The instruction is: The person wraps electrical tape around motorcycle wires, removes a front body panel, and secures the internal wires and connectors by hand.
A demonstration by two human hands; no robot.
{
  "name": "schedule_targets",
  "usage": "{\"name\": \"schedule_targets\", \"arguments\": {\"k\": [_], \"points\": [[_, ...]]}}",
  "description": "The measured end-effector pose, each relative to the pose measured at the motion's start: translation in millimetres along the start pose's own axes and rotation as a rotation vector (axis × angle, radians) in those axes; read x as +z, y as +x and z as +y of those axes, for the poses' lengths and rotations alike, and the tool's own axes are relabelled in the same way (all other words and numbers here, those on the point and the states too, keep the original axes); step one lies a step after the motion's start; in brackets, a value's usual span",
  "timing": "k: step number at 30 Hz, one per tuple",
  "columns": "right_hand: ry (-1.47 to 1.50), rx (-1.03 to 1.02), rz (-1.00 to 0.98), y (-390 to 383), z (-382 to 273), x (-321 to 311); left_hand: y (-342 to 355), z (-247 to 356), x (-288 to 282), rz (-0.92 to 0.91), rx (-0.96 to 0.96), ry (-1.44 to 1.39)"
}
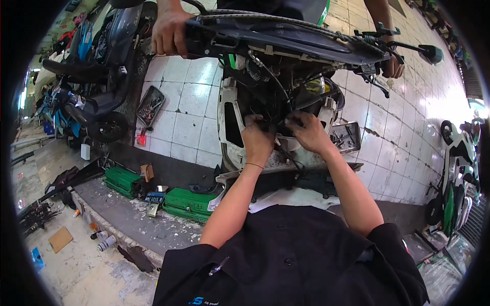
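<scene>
The scooter (255, 97) is at the near edge of the tiled floor (184, 132), its middle open, and the step in hand seems to be fiddly work on small parts deep inside. The person's left hand (258, 140) and right hand (311, 133) reach in side by side with fingers bent, but it is too dark in there to tell what they pinch, if anything. The next move, I think, calls for small, gentle finger work, with the other person's hand (171, 33) on the long dark part (286, 41) above kept steady.
</scene>
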State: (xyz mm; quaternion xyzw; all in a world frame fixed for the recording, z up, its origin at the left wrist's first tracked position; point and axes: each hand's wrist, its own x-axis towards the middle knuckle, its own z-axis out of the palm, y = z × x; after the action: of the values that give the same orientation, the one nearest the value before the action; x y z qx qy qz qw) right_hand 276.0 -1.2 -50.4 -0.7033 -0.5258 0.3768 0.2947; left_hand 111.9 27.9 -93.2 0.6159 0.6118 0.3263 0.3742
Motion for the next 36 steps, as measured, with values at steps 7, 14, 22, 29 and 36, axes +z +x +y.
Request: {"name": "schedule_targets", "arguments": {"k": [7,14,22,29,36], "points": [[0.009,0.024,-0.184,19.9,-11.4,35.6,-6.5,-8.8,-12.8,0.002,0.068,-0.017],[-0.080,0.211,-0.125,31.3,-12.2,47.3,7.5,-16.2,-19.9,-0.181,0.251,0.205],[-0.260,0.402,-0.118,38.3,-12.1,49.4,-1.5,-10.3,-21.1,-0.180,0.065,-0.018],[-0.315,0.444,-0.179,50.2,1.8,51.1,5.9,-9.3,-17.3,-0.167,0.190,0.127],[-0.298,0.403,-0.166,52.4,17.9,55.9,13.5,-11.4,-16.8,-0.257,0.310,0.316]]}}
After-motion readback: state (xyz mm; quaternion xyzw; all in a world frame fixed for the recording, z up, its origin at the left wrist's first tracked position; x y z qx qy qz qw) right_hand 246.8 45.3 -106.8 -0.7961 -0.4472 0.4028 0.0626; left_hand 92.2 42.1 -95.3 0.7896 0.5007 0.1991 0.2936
